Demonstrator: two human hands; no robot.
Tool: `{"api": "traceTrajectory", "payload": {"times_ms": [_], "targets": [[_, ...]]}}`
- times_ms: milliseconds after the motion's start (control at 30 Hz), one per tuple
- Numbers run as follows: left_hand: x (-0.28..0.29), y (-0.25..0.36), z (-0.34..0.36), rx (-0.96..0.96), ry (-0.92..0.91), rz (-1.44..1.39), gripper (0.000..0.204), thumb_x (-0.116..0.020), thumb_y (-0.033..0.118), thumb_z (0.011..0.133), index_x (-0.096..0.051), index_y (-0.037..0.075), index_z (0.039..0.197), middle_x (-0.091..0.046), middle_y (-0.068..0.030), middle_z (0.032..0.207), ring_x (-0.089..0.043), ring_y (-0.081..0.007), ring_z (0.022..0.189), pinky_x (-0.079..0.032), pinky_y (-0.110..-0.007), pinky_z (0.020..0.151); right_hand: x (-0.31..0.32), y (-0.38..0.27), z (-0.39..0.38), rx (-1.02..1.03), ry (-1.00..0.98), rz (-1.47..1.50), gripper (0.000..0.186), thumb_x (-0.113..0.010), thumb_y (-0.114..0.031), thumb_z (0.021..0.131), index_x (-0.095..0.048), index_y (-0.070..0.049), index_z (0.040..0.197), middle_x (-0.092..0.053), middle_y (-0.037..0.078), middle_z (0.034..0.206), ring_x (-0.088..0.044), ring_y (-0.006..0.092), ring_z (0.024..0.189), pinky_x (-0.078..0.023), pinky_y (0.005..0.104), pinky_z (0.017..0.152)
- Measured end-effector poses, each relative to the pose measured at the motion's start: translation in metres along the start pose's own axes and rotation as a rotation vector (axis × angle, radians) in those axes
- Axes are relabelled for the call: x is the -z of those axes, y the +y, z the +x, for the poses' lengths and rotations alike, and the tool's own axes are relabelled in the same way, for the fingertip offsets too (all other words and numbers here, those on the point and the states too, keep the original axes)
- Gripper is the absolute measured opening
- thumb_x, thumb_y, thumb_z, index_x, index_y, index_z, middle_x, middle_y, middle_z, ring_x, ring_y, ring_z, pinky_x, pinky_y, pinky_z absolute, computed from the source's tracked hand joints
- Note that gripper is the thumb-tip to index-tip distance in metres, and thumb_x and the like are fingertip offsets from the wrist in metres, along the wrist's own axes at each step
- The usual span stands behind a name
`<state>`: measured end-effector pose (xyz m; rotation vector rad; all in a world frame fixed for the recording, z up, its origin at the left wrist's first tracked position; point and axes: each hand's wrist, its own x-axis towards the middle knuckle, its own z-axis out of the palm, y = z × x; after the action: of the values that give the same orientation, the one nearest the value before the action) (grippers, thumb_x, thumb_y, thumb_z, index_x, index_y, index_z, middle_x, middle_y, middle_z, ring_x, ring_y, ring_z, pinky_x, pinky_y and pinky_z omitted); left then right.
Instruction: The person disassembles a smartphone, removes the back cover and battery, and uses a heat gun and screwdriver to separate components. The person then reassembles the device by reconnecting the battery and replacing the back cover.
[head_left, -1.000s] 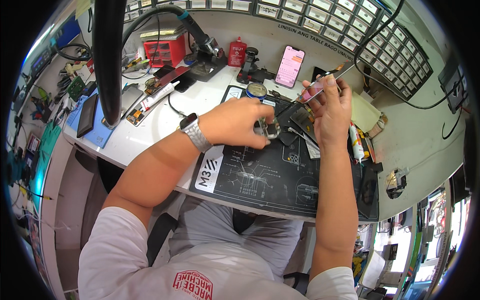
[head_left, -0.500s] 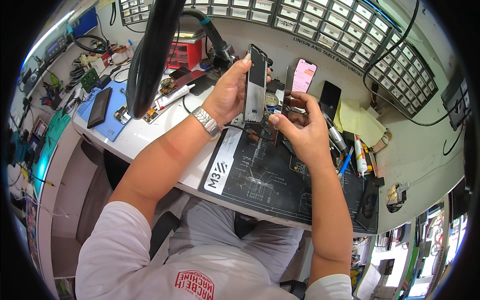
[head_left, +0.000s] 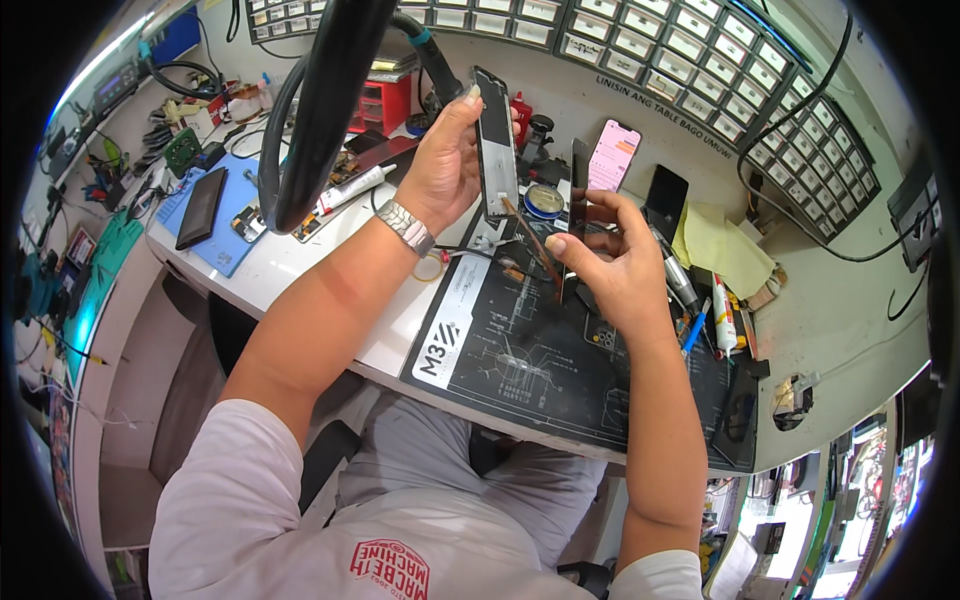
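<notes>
The person's left hand (head_left: pixel 445 160) is rising above the bench with its forearm slanting up from the lower left and a metal-link watch (head_left: pixel 406 226) sitting at the wrist; its fingers are curled around the long edges of a slim black phone body (head_left: pixel 496 145), gripping it upright with the thumb side toward the camera; the phone body is hanging in the air above the far edge of the dark printed work mat (head_left: pixel 520 360), clear of the surface. The right hand (head_left: pixel 615 265) is reaching in from the lower right, its forearm running nearly straight up the picture; its thumb and forefinger are pinching the edge of a thin dark glass panel (head_left: pixel 577 215), which is standing on edge just beside the phone body; the other fingers are bending loosely below. A thin brown flat cable (head_left: pixel 530 240) is running slantwise between the phone body and the panel; whether it is joined at both ends cannot be told. Beyond the hands, a pink-screened phone (head_left: pixel 614 155) is leaning against the white wall; a yellow cloth (head_left: pixel 725 250) is lying to the right; a blue pad (head_left: pixel 225 215) with a black phone (head_left: pixel 200 207) on it is lying to the left; a thick black hose (head_left: pixel 320 100) is arching across the top.
</notes>
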<state>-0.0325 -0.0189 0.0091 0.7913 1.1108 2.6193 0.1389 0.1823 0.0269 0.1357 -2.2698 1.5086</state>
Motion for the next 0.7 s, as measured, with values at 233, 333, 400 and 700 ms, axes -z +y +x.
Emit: {"api": "traceTrajectory", "payload": {"times_ms": [233,333,400,700], "targets": [[-0.015,-0.015,-0.012,0.054,-0.071,0.003,0.044,-0.072,0.039,0.109,-0.059,0.01,0.139,-0.073,-0.0104,0.13,-0.072,-0.0203,0.122,-0.059,-0.042,0.106,0.001,0.005,0.004,-0.016,0.038,0.118,0.076,-0.095,-0.03,0.087,-0.06,0.004,0.146,-0.07,0.018,0.132,-0.077,0.0196,0.101,-0.062,0.0336,0.083],[-0.021,-0.021,-0.017,0.087,-0.092,-0.017,0.05,-0.077,0.033,0.106,-0.055,0.008,0.143,-0.072,-0.0122,0.135,-0.071,-0.022,0.127,-0.057,-0.043,0.111,0.004,0.012,0.008,-0.023,0.097,0.185,0.078,-0.095,-0.031,0.088,-0.059,0.003,0.147,-0.067,0.018,0.136,-0.076,0.02,0.103,-0.061,0.0326,0.083],[-0.023,-0.024,-0.02,0.098,-0.101,-0.014,0.052,-0.078,0.031,0.105,-0.054,0.008,0.144,-0.072,-0.0129,0.135,-0.071,-0.023,0.129,-0.058,-0.042,0.11,0.008,0.011,0.008,-0.011,0.117,0.211,0.073,-0.092,-0.028,0.093,-0.056,0.005,0.146,-0.065,0.019,0.137,-0.076,0.0209,0.105,-0.061,0.0317,0.086],[-0.02,-0.022,-0.019,0.106,-0.086,0.045,0.052,-0.079,0.032,0.105,-0.053,0.01,0.144,-0.071,-0.013,0.137,-0.069,-0.0241,0.131,-0.057,-0.043,0.111,0.025,0.009,0.015,0.093,0.366,0.374,0.07,-0.085,-0.031,0.101,-0.048,0.006,0.147,-0.064,0.02,0.134,-0.077,0.0256,0.109,-0.064,0.0336,0.084]]}}
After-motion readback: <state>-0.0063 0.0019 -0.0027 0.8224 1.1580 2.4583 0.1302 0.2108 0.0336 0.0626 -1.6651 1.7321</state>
